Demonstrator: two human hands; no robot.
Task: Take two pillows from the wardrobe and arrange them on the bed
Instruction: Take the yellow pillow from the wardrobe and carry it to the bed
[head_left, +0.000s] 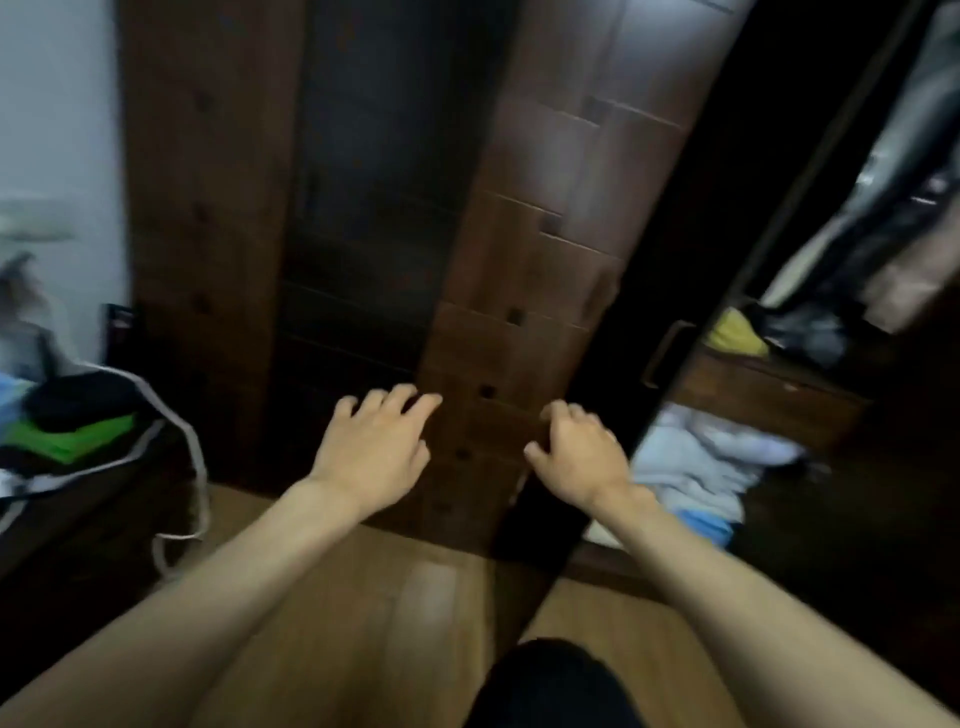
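Note:
A tall dark-brown wardrobe (208, 218) fills the middle of the head view. One brown panelled door (545, 234) stands swung out toward me. My left hand (371, 452) is held out in front of that door with fingers spread, holding nothing. My right hand (579, 457) is by the door's right edge, fingers curled, and I cannot tell if it grips the edge. To the right the wardrobe is open; a pale blue-white bundle of fabric (696, 462) lies on its lower shelf. I cannot tell whether it is a pillow. No bed is in view.
Hanging clothes (883, 208) and a yellow item (735, 332) sit in the open section above a drawer (753, 400). A dark cabinet (78, 519) at left carries folded green and black clothes (72, 421) and a white cord (187, 467). Wooden floor (415, 597) lies below.

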